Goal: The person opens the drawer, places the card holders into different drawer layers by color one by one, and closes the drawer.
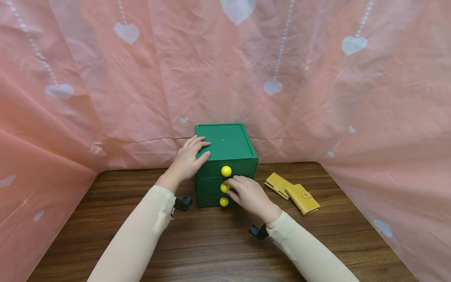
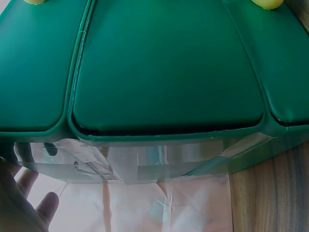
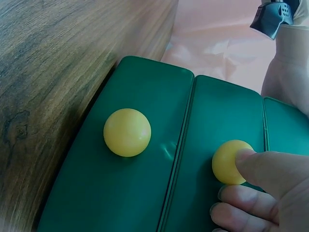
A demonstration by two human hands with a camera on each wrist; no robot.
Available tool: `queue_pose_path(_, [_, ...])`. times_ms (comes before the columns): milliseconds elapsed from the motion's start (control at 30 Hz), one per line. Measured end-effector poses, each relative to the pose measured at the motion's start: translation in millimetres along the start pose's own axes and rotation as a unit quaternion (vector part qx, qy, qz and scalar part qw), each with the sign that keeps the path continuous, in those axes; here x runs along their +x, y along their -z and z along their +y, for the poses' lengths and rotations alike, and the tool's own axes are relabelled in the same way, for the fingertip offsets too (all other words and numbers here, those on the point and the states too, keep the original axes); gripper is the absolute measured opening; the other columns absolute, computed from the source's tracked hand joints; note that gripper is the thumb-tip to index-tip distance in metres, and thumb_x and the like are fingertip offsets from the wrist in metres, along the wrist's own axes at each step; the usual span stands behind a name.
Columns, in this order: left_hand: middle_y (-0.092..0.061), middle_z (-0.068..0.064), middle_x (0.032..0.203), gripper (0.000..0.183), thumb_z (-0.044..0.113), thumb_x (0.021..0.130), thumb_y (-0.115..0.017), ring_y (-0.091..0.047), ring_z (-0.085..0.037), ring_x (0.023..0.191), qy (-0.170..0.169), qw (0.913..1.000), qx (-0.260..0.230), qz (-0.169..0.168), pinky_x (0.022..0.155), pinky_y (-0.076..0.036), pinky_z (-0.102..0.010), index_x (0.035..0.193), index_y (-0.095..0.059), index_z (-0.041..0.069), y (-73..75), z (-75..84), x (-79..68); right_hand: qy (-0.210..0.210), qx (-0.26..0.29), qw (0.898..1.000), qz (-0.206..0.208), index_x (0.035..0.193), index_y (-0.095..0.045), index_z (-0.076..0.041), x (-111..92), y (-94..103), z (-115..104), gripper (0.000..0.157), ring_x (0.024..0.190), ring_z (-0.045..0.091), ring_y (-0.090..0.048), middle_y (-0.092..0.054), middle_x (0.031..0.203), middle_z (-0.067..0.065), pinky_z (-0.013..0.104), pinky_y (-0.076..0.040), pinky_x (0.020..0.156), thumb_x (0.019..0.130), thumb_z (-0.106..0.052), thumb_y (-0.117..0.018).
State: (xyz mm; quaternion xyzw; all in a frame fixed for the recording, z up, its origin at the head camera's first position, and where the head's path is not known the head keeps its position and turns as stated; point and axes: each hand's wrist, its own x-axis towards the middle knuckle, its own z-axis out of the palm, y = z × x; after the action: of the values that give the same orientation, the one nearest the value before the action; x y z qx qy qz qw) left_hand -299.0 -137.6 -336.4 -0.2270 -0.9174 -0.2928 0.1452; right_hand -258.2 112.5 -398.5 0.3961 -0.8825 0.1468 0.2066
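A green cabinet [image 1: 229, 141] with three stacked drawers stands at the back of the wooden table, each drawer front bearing a round yellow knob. My left hand [image 1: 185, 161] rests on the cabinet's upper left edge, fingers spread over its top; in the left wrist view, part of this hand [image 2: 24, 203] shows beside the side wall. With thumb and fingers, my right hand [image 1: 251, 196] pinches the middle knob [image 3: 226, 163]. Above it is the top knob [image 1: 226, 171], below it the bottom knob [image 3: 127, 133]. The middle drawer looks closed or nearly so.
Two yellow wallets [image 1: 302, 199] with snap straps lie overlapping on the table to the right of the cabinet. A pink curtain [image 1: 225, 78] with white hearts hangs behind and on both sides. Wood-grain tabletop [image 1: 208, 246] extends in front of the cabinet.
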Motion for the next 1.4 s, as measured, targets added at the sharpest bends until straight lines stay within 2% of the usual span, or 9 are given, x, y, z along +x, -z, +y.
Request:
queue_pose_path(767, [-0.033, -0.004, 0.16, 0.049, 0.046, 0.105, -0.044, -0.012, -0.025, 0.153, 0.003, 1.0, 0.001, 0.001, 0.118, -0.013, -0.06, 0.145, -0.052, 0.02, -0.3, -1.2, 1.0, -0.005, 0.009, 1.0, -0.004, 0.111, -0.071, -0.016, 0, 1.8, 0, 0.024, 0.083, 0.011, -0.06, -0.066, 0.096, -0.005, 0.033, -0.053, 0.073, 0.089, -0.019, -0.078])
queue_pose_path(933, [-0.033, -0.003, 0.16, 0.05, 0.047, 0.105, -0.044, -0.012, -0.024, 0.153, 0.003, 1.0, 0.0, 0.002, 0.118, -0.013, -0.059, 0.145, -0.052, 0.02, -0.8, -2.3, 1.4, -0.006, 0.009, 1.0, -0.005, 0.113, -0.071, -0.016, -1, 4.8, -1, 0.024, 0.086, 0.011, -0.062, -0.066, 0.098, -0.006, 0.034, -0.053, 0.077, 0.09, -0.02, -0.077])
queue_pose_path(1400, [-0.033, -0.002, 0.16, 0.049, 0.048, 0.105, -0.043, -0.011, -0.021, 0.153, 0.007, 1.0, -0.001, 0.003, 0.118, -0.013, -0.059, 0.145, -0.052, 0.021, -1.1, -3.6, 1.6, -0.002, 0.048, 0.999, -0.002, 0.102, -0.07, -0.016, -7, 9.5, -3, 0.012, 0.084, 0.014, -0.064, -0.067, 0.092, -0.006, 0.033, -0.054, 0.074, 0.091, -0.017, -0.075])
